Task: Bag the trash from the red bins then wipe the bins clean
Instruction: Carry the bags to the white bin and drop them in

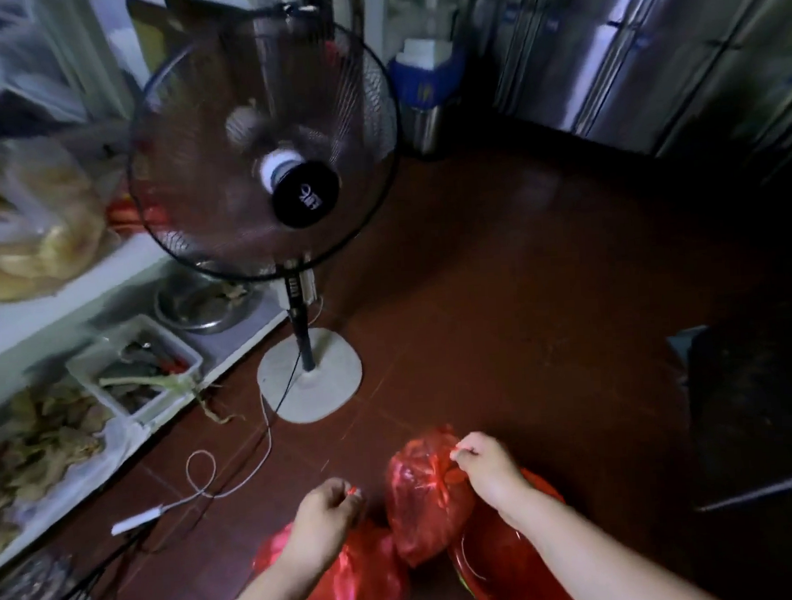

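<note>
Head view: landmark is the pedestal fan (262, 155), its white base (309, 374) on the dark red floor (523, 292). Both hands are low in frame, on the near side of the fan base. Right hand (488, 468) has fingers curled, pinching the gathered neck of a red plastic bag (425, 497), which hangs bunched and full over the rim of a red bin (508, 566); the bin sits nearest the camera, to the right of the fan base. Left hand (322, 520) is also curled, pinching a small red scrap or bag strip at its fingertips; blur makes it hard to say whether that strip belongs to the held bag or to the second red bag (355, 576) lying under the left forearm. A white cable (238, 481) loops across the floor from the fan base toward a white plug block (136, 519), left of the left hand. Left of the fan: white shelving (60, 301) with a clear bag of pale food (23, 220) on top, and on the lower shelf a metal bowl (204, 307) and a white tray of vegetable scraps (134, 367). Behind the fan, a blue container (422, 75); to its right, stainless cabinet doors (647, 43).
</note>
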{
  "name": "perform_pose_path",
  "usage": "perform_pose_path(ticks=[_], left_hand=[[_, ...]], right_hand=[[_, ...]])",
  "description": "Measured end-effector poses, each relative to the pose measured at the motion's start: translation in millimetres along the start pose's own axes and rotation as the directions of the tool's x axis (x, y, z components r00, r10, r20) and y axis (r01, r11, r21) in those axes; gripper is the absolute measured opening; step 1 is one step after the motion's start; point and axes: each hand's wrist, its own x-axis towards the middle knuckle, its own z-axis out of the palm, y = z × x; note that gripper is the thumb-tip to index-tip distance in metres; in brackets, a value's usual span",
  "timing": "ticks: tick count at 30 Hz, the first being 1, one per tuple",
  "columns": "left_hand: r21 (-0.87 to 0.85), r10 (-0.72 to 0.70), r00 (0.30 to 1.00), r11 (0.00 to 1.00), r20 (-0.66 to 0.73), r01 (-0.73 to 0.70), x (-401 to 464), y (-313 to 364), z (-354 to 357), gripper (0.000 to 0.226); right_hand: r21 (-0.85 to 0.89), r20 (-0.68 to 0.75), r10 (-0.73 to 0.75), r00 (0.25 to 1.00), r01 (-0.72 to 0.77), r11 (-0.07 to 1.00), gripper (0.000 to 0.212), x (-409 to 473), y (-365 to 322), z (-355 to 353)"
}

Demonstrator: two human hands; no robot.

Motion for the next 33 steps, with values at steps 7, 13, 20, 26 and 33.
perform_pose_path(ticks=[7,13,20,26,33], left_hand=[[0.056,0.125,0.978,0.989,0.169,-0.136,108.4,90.1,43.2,0.033],[0.159,0.216,0.953,0.955,0.212,-0.252,238.7,188.8,99.3,0.041],[0.257,0.226,0.943,0.923,0.244,-0.287,376.1,303.2,164.0,0.043],[0.118,0.267,0.91,0.941,0.317,-0.317,499.1,391.1,242.7,0.031],[-0.067,0.135,0.923,0.991,0.359,-0.118,684.6,479.5,337.8,0.029]], right_hand=[[0.177,-0.192,0.085,0.978,-0.05,0.983,0.008,92.4,-7.8,-82.9],[0.331,-0.246,0.162,0.956,-0.074,0.941,0.008,209.8,-10.3,-163.3],[0.433,-0.265,0.232,0.936,-0.099,0.896,0.011,328.8,-33.3,-272.6],[0.489,-0.323,0.233,0.917,-0.049,0.871,0.008,427.0,-61.9,-366.7],[0.313,-0.399,0.17,0.901,-0.04,0.949,0.02,594.4,-97.0,-463.8]])
